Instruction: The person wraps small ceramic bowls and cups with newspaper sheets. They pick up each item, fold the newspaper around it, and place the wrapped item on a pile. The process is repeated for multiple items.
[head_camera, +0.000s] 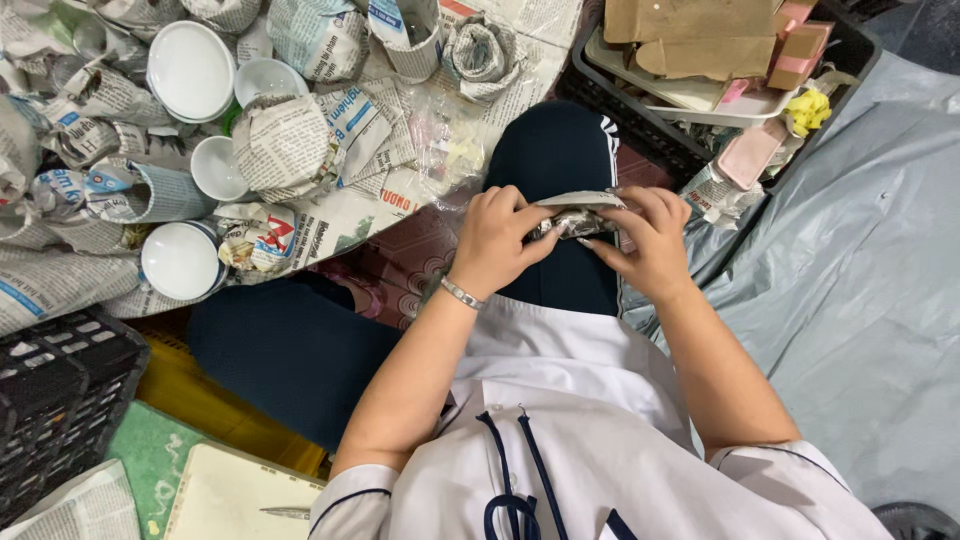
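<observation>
On a patterned red floor partly covered by grey plastic sheeting, white bowls sit among newspaper-wrapped bundles at upper left. A black crate holding cardboard pieces and pink boxes stands at upper right. Over the knee, the left hand and right hand both pinch a small newspaper-wrapped item between closed fingers.

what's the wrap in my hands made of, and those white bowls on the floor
Wrap: looks like newspaper, matte grey printed sheet, creased, pinched between left hand and right hand. White bowls: probably glazed ceramic, smooth glossy surface; plastic can't be ruled out.
</observation>
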